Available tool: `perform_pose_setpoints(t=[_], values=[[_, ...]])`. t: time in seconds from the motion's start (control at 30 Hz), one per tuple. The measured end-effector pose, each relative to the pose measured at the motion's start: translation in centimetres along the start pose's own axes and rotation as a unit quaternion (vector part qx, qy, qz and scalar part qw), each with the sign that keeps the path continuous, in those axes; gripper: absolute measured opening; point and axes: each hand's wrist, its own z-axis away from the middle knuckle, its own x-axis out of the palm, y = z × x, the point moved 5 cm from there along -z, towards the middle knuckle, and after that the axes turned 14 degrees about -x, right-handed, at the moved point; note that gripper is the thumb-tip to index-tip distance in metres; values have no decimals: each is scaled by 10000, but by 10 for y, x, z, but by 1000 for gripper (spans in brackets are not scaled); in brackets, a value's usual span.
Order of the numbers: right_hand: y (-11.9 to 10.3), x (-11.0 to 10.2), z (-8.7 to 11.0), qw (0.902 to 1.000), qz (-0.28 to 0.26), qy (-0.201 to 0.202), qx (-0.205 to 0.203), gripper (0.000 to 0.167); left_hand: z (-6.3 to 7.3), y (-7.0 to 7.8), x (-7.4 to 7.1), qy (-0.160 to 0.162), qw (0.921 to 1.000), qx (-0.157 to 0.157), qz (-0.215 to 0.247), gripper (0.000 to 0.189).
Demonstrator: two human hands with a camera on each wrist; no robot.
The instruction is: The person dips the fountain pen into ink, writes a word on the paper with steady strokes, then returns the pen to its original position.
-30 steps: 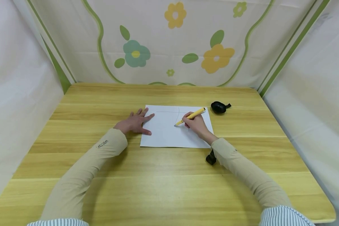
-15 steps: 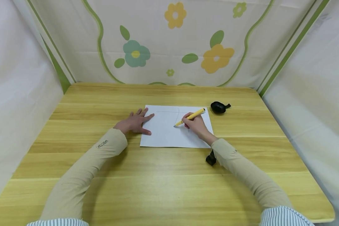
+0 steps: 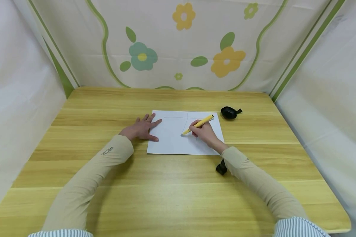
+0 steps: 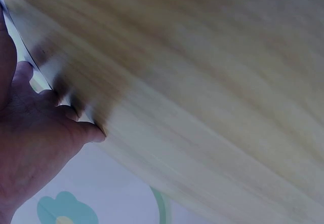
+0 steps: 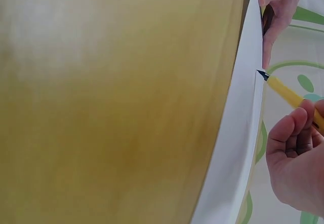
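- Pen (image 3: 203,121) sat tilted in right hand (image 3: 206,133): fingers closed round the barrel, snug pinch, nib on paper (image 3: 169,143).
- Left hand (image 3: 140,129) lay spread wide, nothing gripped, fingertips on the paper's left edge.
- Paper was flat on the table (image 3: 154,191), around the middle.
- Two thin lines (image 3: 187,117) crossed near its far edge; nib was at the near end of the curved one.
- Black pod (image 3: 228,113) sat near the far right corner.
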Motion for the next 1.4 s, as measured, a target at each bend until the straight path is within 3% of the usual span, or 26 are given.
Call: perform_pose_setpoints(t=[0.3,1.0,1.4], values=[[-8,2,5,9997,-145,-211,-17,17,-3,-2,2,18,10000,22,20,93],[-3,7,8,9993,-76,-354,91,15,-5,-3,2,-5,10000,67,-57,94],[-5,16,13,9975,-132,-683,144,15,-7,-4,2,24,9999,71,-76,93]])
